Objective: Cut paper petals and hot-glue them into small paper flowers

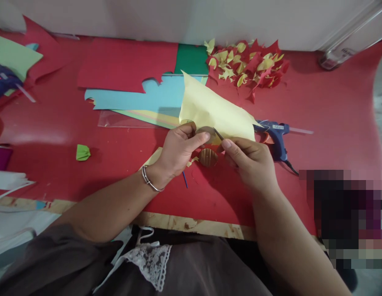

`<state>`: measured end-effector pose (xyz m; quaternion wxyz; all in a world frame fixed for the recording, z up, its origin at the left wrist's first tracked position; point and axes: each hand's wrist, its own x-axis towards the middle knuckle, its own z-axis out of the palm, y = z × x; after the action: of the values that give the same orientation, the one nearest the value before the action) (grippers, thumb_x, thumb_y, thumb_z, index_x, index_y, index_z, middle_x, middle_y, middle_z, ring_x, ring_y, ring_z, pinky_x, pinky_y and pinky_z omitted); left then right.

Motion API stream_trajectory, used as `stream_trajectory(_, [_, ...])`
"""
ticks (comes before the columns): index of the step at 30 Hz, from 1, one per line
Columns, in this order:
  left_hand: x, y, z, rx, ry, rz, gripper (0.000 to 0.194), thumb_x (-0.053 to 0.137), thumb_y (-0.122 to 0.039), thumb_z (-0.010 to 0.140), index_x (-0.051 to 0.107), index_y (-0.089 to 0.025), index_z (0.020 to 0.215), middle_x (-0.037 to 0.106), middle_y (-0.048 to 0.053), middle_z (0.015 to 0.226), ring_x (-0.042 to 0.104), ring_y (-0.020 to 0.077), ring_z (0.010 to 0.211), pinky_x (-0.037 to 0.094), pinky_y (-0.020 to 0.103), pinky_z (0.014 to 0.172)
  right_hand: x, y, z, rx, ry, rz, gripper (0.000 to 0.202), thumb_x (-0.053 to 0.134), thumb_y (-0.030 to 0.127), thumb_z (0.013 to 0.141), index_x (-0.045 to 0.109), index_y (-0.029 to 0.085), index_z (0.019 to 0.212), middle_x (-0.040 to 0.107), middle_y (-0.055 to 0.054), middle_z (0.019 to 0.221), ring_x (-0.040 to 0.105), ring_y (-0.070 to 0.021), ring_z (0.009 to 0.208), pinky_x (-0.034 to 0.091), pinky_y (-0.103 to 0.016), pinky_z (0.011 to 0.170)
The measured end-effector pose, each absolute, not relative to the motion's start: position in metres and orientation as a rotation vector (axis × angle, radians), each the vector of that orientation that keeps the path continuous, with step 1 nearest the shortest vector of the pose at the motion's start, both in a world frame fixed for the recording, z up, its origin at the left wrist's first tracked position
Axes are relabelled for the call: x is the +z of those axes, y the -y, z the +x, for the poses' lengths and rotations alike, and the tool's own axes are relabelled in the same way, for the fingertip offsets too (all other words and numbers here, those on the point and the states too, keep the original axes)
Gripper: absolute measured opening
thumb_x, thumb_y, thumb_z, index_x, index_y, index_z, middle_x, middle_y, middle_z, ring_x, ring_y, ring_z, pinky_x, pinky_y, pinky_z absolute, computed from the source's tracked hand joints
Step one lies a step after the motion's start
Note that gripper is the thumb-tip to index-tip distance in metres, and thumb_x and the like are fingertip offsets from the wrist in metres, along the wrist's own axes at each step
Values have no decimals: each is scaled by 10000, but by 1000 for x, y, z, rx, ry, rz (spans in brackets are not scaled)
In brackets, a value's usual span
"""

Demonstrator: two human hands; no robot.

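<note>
Between finger and thumb, my left hand (pixel 183 146) pinches a small round grey-brown disc (pixel 205 132). My right hand (pixel 248 158) grips a thin dark tool (pixel 218 133), its tip near the disc's right edge; what kind of tool it is cannot be made out. Just beyond both hands a pale yellow paper sheet (pixel 214 105) stands partly raised, its lower edge hidden behind the fingers. Below the fingers a round striped brown piece (pixel 208 157) lies on the red tabletop (pixel 123 172). Yellow scraps and a thin blue stick (pixel 185 179) are close to my left hand.
A blue glue gun (pixel 277 133) lies right of the sheet, another (pixel 5 82) at far left. Red and yellow cut pieces (pixel 249 65) are heaped at the back, beside red paper (pixel 126 61) and blue paper (pixel 132 98). A green piece (pixel 83 152) lies left.
</note>
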<state>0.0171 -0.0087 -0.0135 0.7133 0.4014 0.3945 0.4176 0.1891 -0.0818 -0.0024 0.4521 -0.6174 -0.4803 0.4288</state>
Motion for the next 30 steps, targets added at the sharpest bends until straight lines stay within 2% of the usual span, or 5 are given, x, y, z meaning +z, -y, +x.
stream_trajectory(4, [-14, 9, 16, 936, -853, 896, 425, 885, -323, 695, 479, -199, 663, 568, -36, 645, 553, 89, 630, 446, 228, 582, -1, 83, 189, 1041, 1190, -1542, 517, 729, 671, 940, 728, 182, 774, 412, 57, 526, 327, -89, 481, 242, -281, 472])
stream_trajectory(8, [-15, 8, 16, 956, -823, 899, 347, 872, -331, 712, 560, -182, 690, 603, -18, 676, 582, 102, 668, 480, 238, 624, 0, 83, 189, 1018, 1210, -1556, 543, 721, 700, 929, 739, 176, 788, 450, 42, 526, 360, -99, 483, 263, -280, 467])
stream_trajectory(14, [-15, 5, 16, 975, -835, 958, 326, 867, -315, 712, 572, -179, 676, 572, -26, 671, 540, 92, 650, 458, 234, 612, -2, 83, 191, 978, 1243, -1582, 551, 715, 713, 927, 763, 175, 815, 502, 29, 539, 398, -103, 490, 282, -271, 460])
stream_trajectory(27, [-9, 6, 13, 948, -760, 1002, 443, 923, -385, 690, 543, -169, 619, 465, -45, 664, 435, 67, 605, 407, 210, 565, -3, 84, 195, 824, 1362, -1617, 513, 718, 665, 949, 797, 179, 806, 534, 25, 543, 388, -96, 497, 271, -267, 478])
stream_trajectory(30, [-8, 6, 13, 939, -780, 1026, 427, 921, -371, 690, 555, -165, 613, 484, -39, 677, 433, 67, 612, 390, 210, 558, -2, 84, 195, 844, 1372, -1594, 480, 717, 634, 965, 807, 183, 825, 548, 25, 552, 404, -95, 507, 282, -265, 488])
